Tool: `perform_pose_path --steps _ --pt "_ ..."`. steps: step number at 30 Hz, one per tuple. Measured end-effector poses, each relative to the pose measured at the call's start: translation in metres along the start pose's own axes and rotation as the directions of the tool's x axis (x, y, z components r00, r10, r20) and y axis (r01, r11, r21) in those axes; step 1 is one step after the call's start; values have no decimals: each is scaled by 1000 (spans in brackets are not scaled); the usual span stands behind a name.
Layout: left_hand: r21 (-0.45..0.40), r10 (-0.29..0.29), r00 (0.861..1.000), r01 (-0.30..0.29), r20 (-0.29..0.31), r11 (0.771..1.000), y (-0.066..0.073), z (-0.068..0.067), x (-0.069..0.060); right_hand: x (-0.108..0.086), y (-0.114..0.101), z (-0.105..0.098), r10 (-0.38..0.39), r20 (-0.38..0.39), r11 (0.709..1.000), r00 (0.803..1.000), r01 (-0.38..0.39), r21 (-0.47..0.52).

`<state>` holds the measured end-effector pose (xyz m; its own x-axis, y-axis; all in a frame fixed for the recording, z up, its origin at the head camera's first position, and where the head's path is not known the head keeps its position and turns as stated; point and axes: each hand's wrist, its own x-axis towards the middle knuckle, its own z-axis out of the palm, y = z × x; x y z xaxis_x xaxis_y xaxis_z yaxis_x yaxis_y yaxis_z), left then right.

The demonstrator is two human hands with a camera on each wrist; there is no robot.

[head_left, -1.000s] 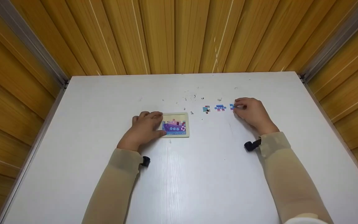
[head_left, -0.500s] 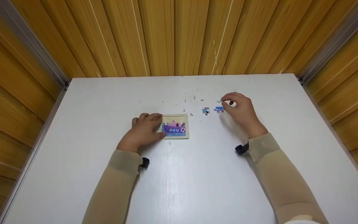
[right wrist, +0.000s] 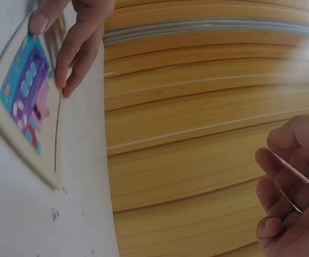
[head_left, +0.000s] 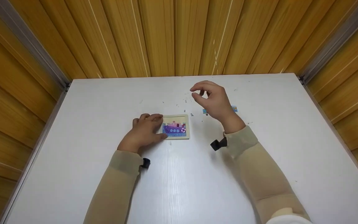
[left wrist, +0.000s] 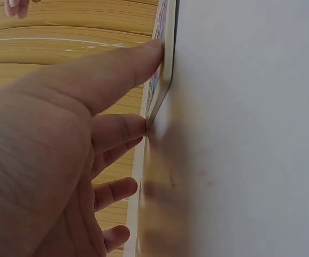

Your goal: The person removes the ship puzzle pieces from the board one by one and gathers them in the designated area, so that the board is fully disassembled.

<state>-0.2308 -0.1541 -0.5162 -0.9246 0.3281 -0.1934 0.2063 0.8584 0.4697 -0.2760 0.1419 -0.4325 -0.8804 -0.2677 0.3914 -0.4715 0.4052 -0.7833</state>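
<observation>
The left hand (head_left: 143, 132) holds a small cream-framed puzzle (head_left: 188, 127) at its left side, thumb at the near corner and a finger at the far one. A purple ship picture fills the lower part, below a bare cream strip. In the left wrist view, the thumb of that hand (left wrist: 53, 134) touches the frame's edge (left wrist: 169, 59). Raised over the table, the right hand (head_left: 218, 101) has a gap between thumb and forefinger, with nothing visible in it. Partly behind it lie a blue piece (head_left: 204, 111) and another piece (head_left: 235, 109); the space between them is hidden.
The white table (head_left: 191, 186) carries small dark specks beyond the frame. Yellow wood-look panels (head_left: 166, 37) stand along its back and both sides. A white rounded object (head_left: 287, 219) shows at the bottom right, over the right sleeve.
The right hand has moved left and up, away from the rightmost piece, which stays on the table. The left hand and the framed puzzle have kept their place.
</observation>
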Motion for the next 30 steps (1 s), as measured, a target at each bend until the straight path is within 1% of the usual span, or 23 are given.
perform_pose_path --steps 4,9,11,14,17,20,23,26,30 --pt "14 -4 1000 4 -1 1000 0 0 2 3 -12 15 13 18 999 1000 -14 49" --pt "23 -6 1000 6 1 1000 2 1 3 1 -20 32 28 34 995 999 -31 98" --pt "21 -7 1000 7 6 1000 3 1 3 -1 -20 38 52 41 993 998 -56 104" --pt "22 -12 1000 12 7 1000 3 0 2 -3 -17 46 114 62 989 991 -120 91" --pt "26 -12 1000 12 1 1000 3 0 1 -5 -11 54 184 89 980 979 -189 55" --pt "35 -8 1000 8 -3 999 2 -1 1 -6 -6 61 246 122 967 962 -252 35" --pt "40 -7 1000 7 -7 999 2 -2 0 -7 -1 69 295 161 952 942 -305 38" --pt "41 -9 1000 10 -11 999 2 -2 0 -7 5 77 326 203 938 923 -342 49" --pt "38 -16 1000 16 -9 999 2 -1 0 -9 13 86 345 258 929 902 -367 39"
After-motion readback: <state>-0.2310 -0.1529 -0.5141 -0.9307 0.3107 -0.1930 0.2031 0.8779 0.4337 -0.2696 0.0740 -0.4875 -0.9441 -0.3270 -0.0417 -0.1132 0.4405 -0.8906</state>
